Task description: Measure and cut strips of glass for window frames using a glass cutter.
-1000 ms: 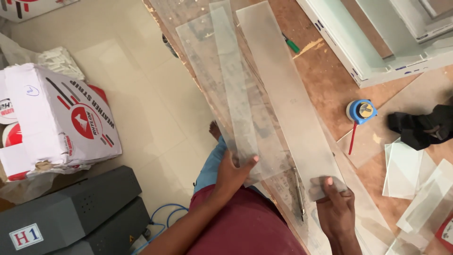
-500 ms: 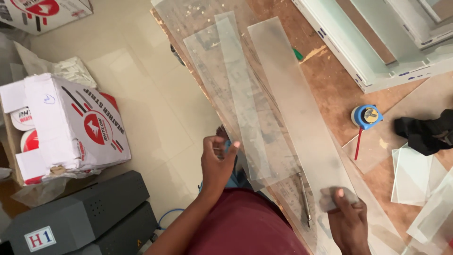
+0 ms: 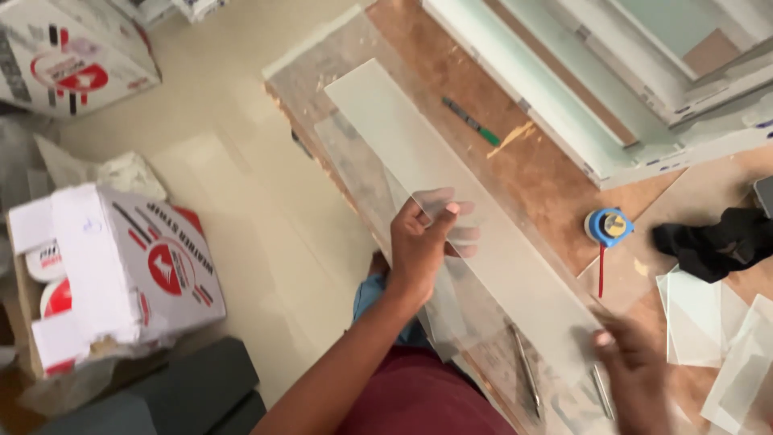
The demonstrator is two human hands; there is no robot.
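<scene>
Here the long frosted glass strip (image 3: 451, 201) lies slantwise above the wooden workbench (image 3: 555, 173), its far end toward the bench's far corner, its near end at the person's body. The left hand (image 3: 423, 242) grasps the strip's left edge near mid-length, thumb on top, fingers seen through the glass beneath. The right hand (image 3: 636, 366) grips the near right end; the exact finger closure is blurred.

Risk: the strip is long and held at only two points, so its far end could sag, strike the bench and crack. A second clear pane (image 3: 362, 173) lies beneath, partly past the bench edge; dragging over it could scratch either sheet or push the pane off. Bare skin on cut edges could be cut if the strip slips. The tape measure (image 3: 608, 227) and green pen (image 3: 471, 123) lie apart from the strip. Small glass offcuts (image 3: 696, 310) lie just right of the right hand.
</scene>
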